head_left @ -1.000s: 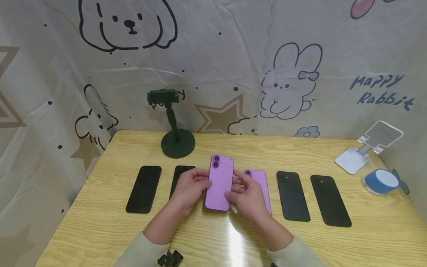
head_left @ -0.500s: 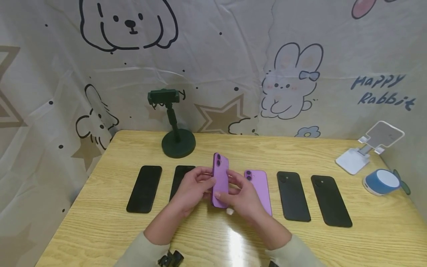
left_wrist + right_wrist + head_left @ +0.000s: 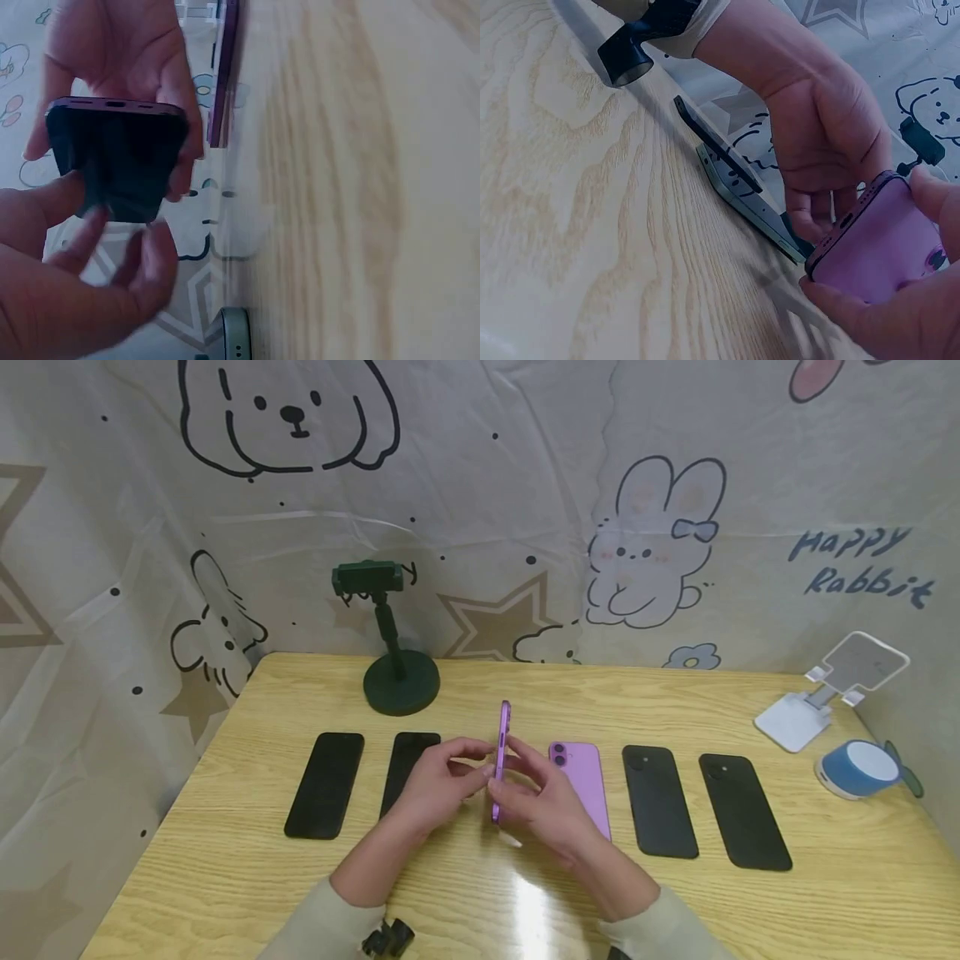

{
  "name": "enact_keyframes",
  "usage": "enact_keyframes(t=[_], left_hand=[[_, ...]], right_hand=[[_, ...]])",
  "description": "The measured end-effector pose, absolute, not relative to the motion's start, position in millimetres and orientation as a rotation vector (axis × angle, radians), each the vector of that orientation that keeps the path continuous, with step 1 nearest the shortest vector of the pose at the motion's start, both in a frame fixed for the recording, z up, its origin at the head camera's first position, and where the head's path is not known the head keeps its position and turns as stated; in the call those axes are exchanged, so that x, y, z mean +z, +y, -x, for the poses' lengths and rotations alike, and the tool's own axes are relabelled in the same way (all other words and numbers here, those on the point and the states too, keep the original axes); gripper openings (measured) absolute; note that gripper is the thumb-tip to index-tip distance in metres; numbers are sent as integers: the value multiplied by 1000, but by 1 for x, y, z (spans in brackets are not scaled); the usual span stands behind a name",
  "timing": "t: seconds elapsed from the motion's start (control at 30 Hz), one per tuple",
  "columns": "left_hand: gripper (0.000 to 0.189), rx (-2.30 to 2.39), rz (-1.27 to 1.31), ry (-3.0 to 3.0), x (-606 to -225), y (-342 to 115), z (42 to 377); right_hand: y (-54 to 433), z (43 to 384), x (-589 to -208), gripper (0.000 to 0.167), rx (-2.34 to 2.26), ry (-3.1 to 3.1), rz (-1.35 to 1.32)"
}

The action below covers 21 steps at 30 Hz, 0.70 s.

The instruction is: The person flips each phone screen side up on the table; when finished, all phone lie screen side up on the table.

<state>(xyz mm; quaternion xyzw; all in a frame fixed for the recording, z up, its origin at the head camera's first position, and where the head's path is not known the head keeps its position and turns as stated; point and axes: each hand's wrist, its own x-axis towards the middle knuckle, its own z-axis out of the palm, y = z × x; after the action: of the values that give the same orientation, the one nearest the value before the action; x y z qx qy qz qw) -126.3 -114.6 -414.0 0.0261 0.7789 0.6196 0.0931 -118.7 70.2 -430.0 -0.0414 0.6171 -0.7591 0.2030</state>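
A purple smartphone (image 3: 502, 760) is held up edge-on between my two hands, its top pointing to the back of the table. My right hand (image 3: 546, 802) grips it by its long edges, and the purple back (image 3: 881, 244) with its camera lens faces that palm. On the other side, my left hand (image 3: 438, 782) has bent fingers and thumb at the phone's edges, overlapping the dark screen (image 3: 124, 154) in the left wrist view. A second purple phone (image 3: 585, 781) lies back up just right of the right hand. Beside the left hand lies a black phone (image 3: 405, 764), partly hidden.
Another black phone (image 3: 324, 785) lies at left. Two dark phones, a nearer one (image 3: 660, 802) and an outer one (image 3: 745, 812), lie back up at right. A dark green stand (image 3: 401, 683), a white phone stand (image 3: 793, 720) and a blue round speaker (image 3: 858, 768) stand farther back.
The held phone has turned from showing its whole purple back to standing edge-on, its back now facing right. Both hands stay on it and have shifted slightly. The other phones have not moved.
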Motion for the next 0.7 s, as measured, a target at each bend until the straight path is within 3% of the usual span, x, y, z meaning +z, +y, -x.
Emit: enact_keyframes(t=[0.2,0.3,0.7], left_hand=[[63,1591,61,2614,-415,-113,125],[71,1573,129,2656,-415,-114,126],[51,1861,226,2441,-414,-112,127]], right_hand=[[76,117,-426,67,-2167,1489,224],[78,117,-425,63,-2191,1336,269],[81,123,-423,58,-2212,1666,173]])
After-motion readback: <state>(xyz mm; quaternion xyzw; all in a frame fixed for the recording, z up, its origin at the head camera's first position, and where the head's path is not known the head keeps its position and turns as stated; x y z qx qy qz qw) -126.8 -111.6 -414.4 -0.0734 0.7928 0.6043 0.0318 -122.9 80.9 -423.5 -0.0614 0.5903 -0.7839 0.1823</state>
